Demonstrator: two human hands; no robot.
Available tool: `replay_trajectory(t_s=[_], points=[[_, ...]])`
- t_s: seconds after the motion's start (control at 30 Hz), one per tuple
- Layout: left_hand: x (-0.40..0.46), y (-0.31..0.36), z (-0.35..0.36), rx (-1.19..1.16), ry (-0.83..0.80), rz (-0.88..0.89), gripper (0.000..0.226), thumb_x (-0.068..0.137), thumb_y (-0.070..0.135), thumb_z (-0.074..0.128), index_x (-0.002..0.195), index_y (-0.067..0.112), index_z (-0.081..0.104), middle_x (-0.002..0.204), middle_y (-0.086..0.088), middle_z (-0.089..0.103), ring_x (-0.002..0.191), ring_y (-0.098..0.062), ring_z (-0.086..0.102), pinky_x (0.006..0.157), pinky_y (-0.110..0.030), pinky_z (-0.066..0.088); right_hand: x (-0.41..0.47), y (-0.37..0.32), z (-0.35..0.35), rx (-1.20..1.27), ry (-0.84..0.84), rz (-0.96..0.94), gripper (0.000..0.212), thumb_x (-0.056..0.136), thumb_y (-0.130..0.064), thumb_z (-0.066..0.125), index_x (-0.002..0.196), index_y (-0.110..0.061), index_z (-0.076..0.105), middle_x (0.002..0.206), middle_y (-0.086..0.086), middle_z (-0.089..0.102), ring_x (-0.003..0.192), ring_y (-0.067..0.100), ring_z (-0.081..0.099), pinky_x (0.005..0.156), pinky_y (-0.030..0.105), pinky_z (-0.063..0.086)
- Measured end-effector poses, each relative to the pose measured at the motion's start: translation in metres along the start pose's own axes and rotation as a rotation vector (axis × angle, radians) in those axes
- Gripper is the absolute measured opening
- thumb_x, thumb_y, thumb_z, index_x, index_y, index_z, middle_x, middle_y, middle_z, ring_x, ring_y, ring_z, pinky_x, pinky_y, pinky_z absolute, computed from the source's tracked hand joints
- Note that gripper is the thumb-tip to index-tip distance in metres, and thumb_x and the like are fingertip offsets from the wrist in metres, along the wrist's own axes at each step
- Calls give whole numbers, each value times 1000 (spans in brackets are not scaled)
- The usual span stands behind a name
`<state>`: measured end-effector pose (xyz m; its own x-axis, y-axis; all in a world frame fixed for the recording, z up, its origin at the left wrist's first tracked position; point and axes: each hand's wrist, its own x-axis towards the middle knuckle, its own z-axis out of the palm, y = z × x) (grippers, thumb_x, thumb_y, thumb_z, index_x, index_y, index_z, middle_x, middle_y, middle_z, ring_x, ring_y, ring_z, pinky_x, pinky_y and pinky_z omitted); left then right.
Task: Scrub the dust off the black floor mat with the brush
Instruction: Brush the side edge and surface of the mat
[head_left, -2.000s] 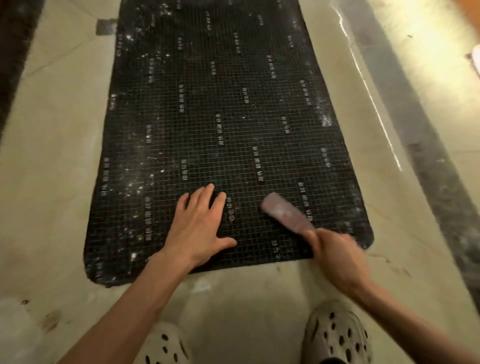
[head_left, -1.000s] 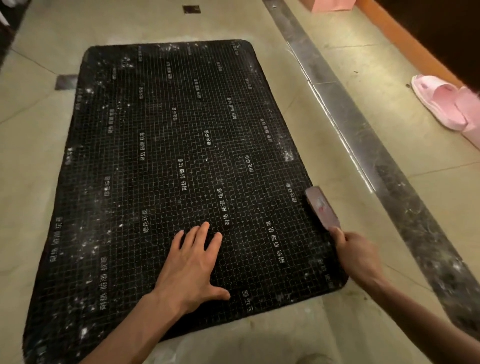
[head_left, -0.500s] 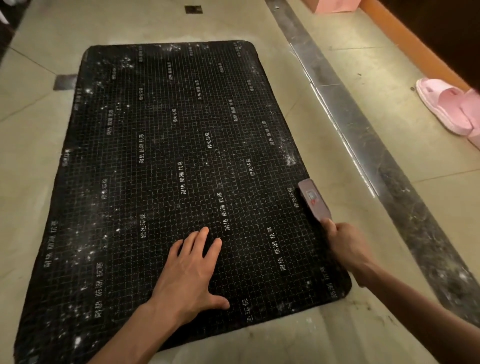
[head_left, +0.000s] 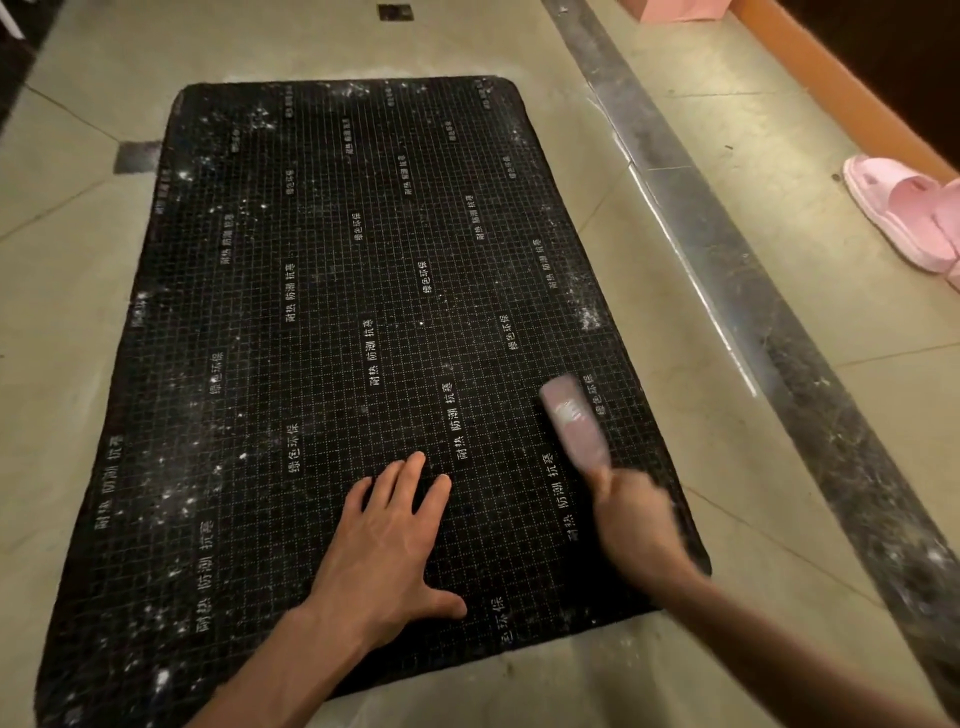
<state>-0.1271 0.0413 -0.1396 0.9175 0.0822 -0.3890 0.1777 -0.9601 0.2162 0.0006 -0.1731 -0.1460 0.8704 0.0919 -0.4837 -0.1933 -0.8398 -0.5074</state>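
Two hands busy: left hand (head_left: 387, 540) flat, pinning black floor mat (head_left: 311, 291); right hand (head_left: 636, 525) gripping brush (head_left: 574, 421), mid-scrub near right edge. Next: dusty left edge.

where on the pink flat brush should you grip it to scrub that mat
By the narrow handle end nearest the person, from the near side, as the right hand does. The pink flat brush widens into its head farther out, lying on the black gridded floor mat.
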Motion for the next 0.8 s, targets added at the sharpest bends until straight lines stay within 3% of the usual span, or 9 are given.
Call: replay_trajectory(t_s=[0.1, 0.23, 0.33, 0.43, 0.53, 0.63, 0.73, 0.8], points=[[0, 0, -1, -2, -4, 3, 125, 68, 80, 65, 157, 26, -5, 164, -8, -20, 152, -26, -14, 122, -48, -4, -39, 12, 14, -79, -117, -101, 42, 104, -44, 37, 91, -16, 66, 71, 2, 70, 54, 13, 66, 44, 26, 52], [0, -1, 0, 8, -13, 8, 124, 69, 80, 65, 157, 26, -4, 164, -9, -19, 152, -27, -14, 122, -48, -4, 19, 2, -46, -201, 108, -10, 49, 107, -38, 36, 76, -11, 63, 68, 8, 63, 57, 19, 58, 47, 26, 40], [0, -1, 0, 6, -6, 8, 125, 69, 80, 65, 157, 25, -4, 164, -9, -18, 152, -27, -13, 123, -49, -3, 33, -4, -52, -118, 167, 21, 50, 107, -37, 35, 80, -6, 64, 71, 10, 63, 61, 21, 58, 51, 28, 41], [0, -1, 1, 7, -6, 9, 125, 68, 79, 66, 157, 25, -4, 164, -9, -19, 152, -27, -13, 123, -50, -2, -19, -3, 3, -76, 17, -43, 42, 106, -37, 37, 86, -12, 64, 70, 5, 66, 53, 15, 63, 42, 29, 46], [0, -3, 4, 6, 8, 11, 127, 67, 80, 66, 157, 25, -3, 164, -9, -17, 152, -27, -12, 123, -50, -1, -64, 2, 34, -194, -156, -150, 44, 104, -44, 37, 85, -16, 65, 72, -3, 68, 60, 10, 66, 50, 27, 51], [0, -5, 7, 6, 12, 19, 126, 67, 81, 65, 157, 26, -3, 164, -9, -17, 152, -27, -11, 123, -51, 1, -28, 12, -3, -284, -18, -116, 48, 103, -46, 37, 83, -14, 68, 71, 1, 69, 61, 17, 66, 60, 38, 57], [-1, -6, 6, 10, 12, 21, 125, 68, 81, 64, 157, 26, -3, 164, -9, -16, 152, -27, -11, 123, -52, 0, 5, 12, -52, -207, 94, -15, 50, 105, -42, 35, 77, -13, 65, 67, 5, 64, 58, 19, 60, 53, 29, 48], [-1, -5, 5, 5, 11, 24, 125, 68, 81, 64, 157, 26, -3, 165, -9, -16, 152, -27, -11, 123, -52, 0, 1, 5, -43, -166, 95, -4, 48, 106, -39, 36, 74, -15, 61, 69, 8, 64, 58, 20, 58, 52, 29, 46]])
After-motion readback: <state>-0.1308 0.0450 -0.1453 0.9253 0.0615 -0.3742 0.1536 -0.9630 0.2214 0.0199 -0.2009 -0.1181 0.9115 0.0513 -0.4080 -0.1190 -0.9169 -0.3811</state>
